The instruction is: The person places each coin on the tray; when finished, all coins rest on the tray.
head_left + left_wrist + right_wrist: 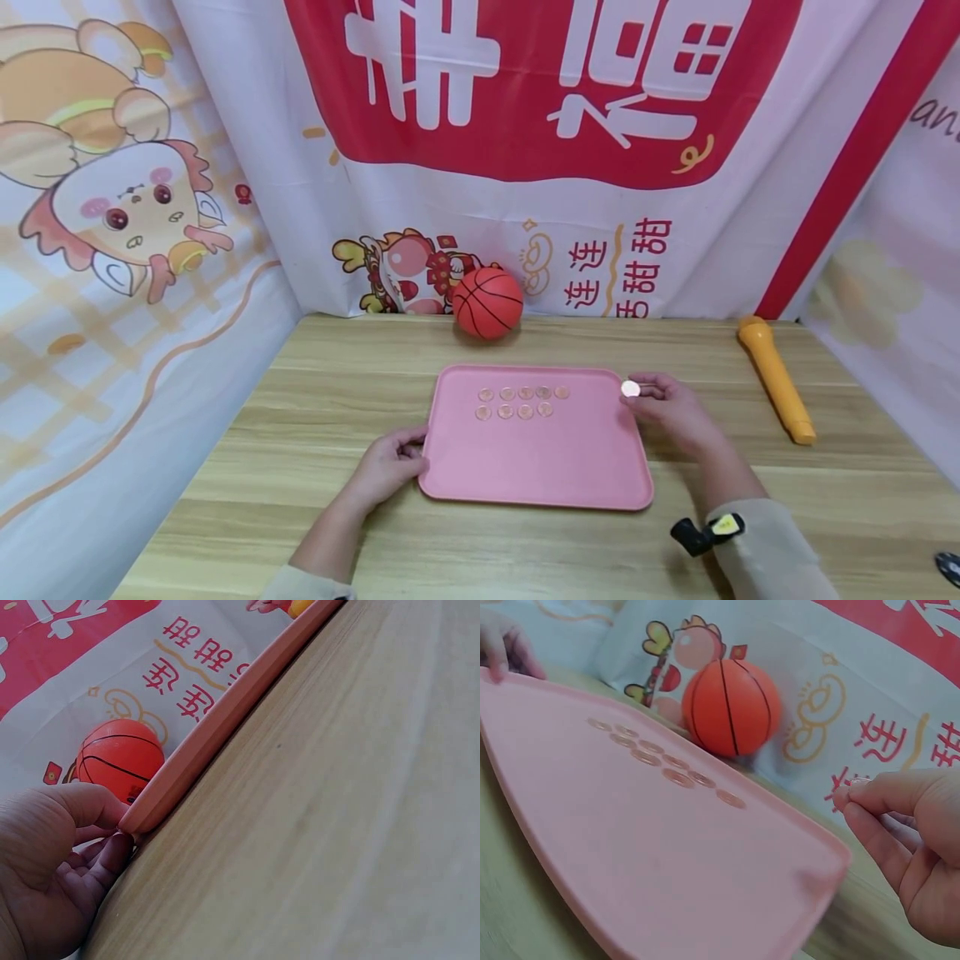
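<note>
A pink tray [536, 467] lies on the wooden table, with several coins [525, 412] set out in two rows on its far part. My left hand [386, 468] pinches the tray's left rim between thumb and fingers; the left wrist view shows the thumb on top of the tray's edge [195, 757]. Near the tray's far right corner, my right hand [675, 410] pinches a shiny round coin [631, 388] at its fingertips. Only a sliver of that coin [861, 780] shows above the fingertips in the right wrist view.
Behind the tray, a small orange-red basketball [487, 302] rests against the printed cloth backdrop. An orange toy microphone [777, 382] lies on the table at the right. Part of a black round object [949, 568] shows at the right edge.
</note>
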`<state>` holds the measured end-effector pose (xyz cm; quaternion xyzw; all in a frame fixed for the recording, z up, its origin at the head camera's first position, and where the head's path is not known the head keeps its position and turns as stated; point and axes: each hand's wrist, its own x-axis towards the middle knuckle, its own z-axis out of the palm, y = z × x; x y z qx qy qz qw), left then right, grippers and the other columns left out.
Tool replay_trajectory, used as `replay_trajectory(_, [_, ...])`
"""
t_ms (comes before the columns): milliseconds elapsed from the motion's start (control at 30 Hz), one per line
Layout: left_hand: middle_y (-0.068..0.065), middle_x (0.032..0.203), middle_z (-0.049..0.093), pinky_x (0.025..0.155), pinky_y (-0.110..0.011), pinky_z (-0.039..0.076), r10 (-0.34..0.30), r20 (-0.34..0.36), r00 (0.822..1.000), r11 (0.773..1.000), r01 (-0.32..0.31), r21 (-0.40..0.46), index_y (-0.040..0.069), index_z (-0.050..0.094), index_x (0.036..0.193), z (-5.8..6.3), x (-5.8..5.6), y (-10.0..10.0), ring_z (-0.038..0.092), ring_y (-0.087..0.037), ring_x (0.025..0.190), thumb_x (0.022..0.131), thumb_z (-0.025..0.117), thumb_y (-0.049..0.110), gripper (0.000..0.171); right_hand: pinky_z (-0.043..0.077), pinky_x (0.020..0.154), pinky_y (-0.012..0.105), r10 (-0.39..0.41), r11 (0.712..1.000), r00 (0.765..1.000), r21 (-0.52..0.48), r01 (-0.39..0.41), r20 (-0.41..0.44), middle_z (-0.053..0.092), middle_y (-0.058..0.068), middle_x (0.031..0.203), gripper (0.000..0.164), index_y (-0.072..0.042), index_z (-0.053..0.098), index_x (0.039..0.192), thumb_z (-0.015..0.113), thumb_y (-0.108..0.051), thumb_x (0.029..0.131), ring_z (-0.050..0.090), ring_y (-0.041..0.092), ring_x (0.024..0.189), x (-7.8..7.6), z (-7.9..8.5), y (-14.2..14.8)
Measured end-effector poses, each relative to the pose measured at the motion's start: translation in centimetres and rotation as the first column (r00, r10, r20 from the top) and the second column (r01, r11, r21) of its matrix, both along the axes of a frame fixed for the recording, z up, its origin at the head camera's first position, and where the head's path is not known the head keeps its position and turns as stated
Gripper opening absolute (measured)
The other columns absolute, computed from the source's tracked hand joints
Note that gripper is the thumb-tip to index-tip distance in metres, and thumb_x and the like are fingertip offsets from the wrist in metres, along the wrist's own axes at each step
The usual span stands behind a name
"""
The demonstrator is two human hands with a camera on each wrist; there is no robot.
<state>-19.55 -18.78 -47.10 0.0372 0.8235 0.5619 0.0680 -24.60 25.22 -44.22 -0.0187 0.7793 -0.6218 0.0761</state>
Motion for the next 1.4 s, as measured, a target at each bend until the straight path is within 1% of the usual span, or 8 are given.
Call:
replay_trajectory(200, [-0.016, 0.097, 0.065, 0.064, -0.017, 0.049, -0.012, -0.006, 1.000, 1.000, 0.012, -0.001, -0.012, 0.052, 0.134, 0.1, 0.0, 0.0, 0.056, -0.012, 0.079, 0.077, 0.069, -0.001, 0.060, 0.054, 0.082, 0.024, -0.018, 0.999, 1.000, 0.051, 0.017, 0.023, 0.064, -0.005, 0.103, 0.060, 0.003, 0.046, 0.139, 0.071, -0.019, 0.088, 0.061, 0.003, 0.090, -0.6, 0.0, -2.3])
replay_trajectory(400, [-0.014, 0.093, 0.065, 0.065, -0.017, 0.050, -0.009, -0.015, 1.000, 1.000, 0.009, 0.005, -0.012, 0.053, 0.132, 0.1, -0.1, 0.1, 0.057, -0.010, 0.079, 0.075, 0.069, -0.002, 0.060, 0.051, 0.079, 0.018, -0.056, 0.992, 0.998, 0.107, 0.059, -0.031, 0.065, 0.001, 0.103, 0.051, 0.003, 0.055, 0.130, 0.074, -0.016, 0.086, 0.058, 0.004, 0.090, -1.3, -0.5, -4.7])
replay_trajectory(533, [-0.015, 0.093, 0.065, 0.066, -0.017, 0.050, -0.009, -0.016, 1.000, 1.000, 0.009, 0.006, -0.012, 0.053, 0.132, 0.1, -0.1, 0.1, 0.057, -0.010, 0.079, 0.075, 0.069, -0.002, 0.060, 0.052, 0.074, 0.022, -0.039, 0.975, 0.997, 0.213, 0.054, -0.072, 0.064, 0.010, 0.102, 0.043, 0.002, 0.061, 0.123, 0.073, -0.013, 0.084, 0.056, 0.011, 0.087, -1.7, -1.0, -6.1])
replay_trajectory(633, [-0.016, 0.098, 0.065, 0.066, -0.017, 0.050, -0.015, -0.018, 1.000, 1.000, 0.015, 0.007, -0.012, 0.052, 0.132, 0.0, 0.0, 0.1, 0.057, -0.010, 0.079, 0.076, 0.069, -0.002, 0.060, 0.051, 0.069, 0.024, -0.035, 0.959, 0.994, 0.277, 0.062, -0.099, 0.065, 0.010, 0.096, 0.039, 0.001, 0.065, 0.117, 0.075, -0.013, 0.083, 0.056, 0.013, 0.081, -2.0, -1.7, -6.9])
replay_trajectory(867, [-0.013, 0.091, 0.065, 0.064, -0.017, 0.049, -0.015, -0.016, 1.000, 1.000, 0.015, -0.007, -0.012, 0.051, 0.133, 0.2, 0.2, 0.1, 0.056, -0.011, 0.077, 0.077, 0.069, -0.001, 0.060, 0.049, 0.072, 0.023, -0.017, 0.944, 0.989, 0.325, 0.064, -0.145, 0.068, 0.009, 0.091, 0.033, 0.001, 0.070, 0.108, 0.077, -0.014, 0.079, 0.057, 0.012, 0.081, -2.2, -3.0, -8.0])
replay_trajectory(967, [-0.011, 0.089, 0.064, 0.064, -0.017, 0.049, -0.013, -0.017, 1.000, 1.000, 0.012, -0.011, -0.012, 0.052, 0.133, 0.2, 0.2, 0.1, 0.056, -0.011, 0.076, 0.077, 0.069, -0.001, 0.060, 0.050, 0.076, 0.024, -0.005, 0.933, 0.988, 0.355, 0.060, -0.155, 0.070, 0.010, 0.093, 0.031, 0.000, 0.071, 0.105, 0.077, -0.015, 0.079, 0.059, 0.012, 0.082, -2.2, -3.0, -8.3])
replay_trajectory(1200, [-0.012, 0.091, 0.064, 0.065, -0.017, 0.049, 0.001, -0.002, 1.000, 1.000, -0.001, -0.005, -0.009, 0.054, 0.133, 0.2, 0.1, 0.2, 0.057, -0.010, 0.077, 0.076, 0.070, -0.001, 0.060, 0.050, 0.078, 0.028, 0.016, 0.882, 0.990, 0.468, 0.052, -0.139, 0.069, 0.007, 0.091, 0.031, -0.002, 0.072, 0.104, 0.077, -0.020, 0.079, 0.059, 0.015, 0.082, -1.8, -2.6, -8.7])
replay_trajectory(1400, [-0.014, 0.092, 0.065, 0.064, -0.017, 0.049, -0.008, -0.009, 1.000, 1.000, 0.008, -0.009, -0.010, 0.053, 0.133, 0.0, 0.1, 0.1, 0.056, -0.010, 0.077, 0.077, 0.070, -0.001, 0.060, 0.050, 0.079, 0.031, 0.020, 0.868, 0.990, 0.495, 0.052, -0.139, 0.070, 0.008, 0.093, 0.033, -0.002, 0.072, 0.105, 0.078, -0.019, 0.078, 0.059, 0.016, 0.084, -1.7, -2.5, -8.8])
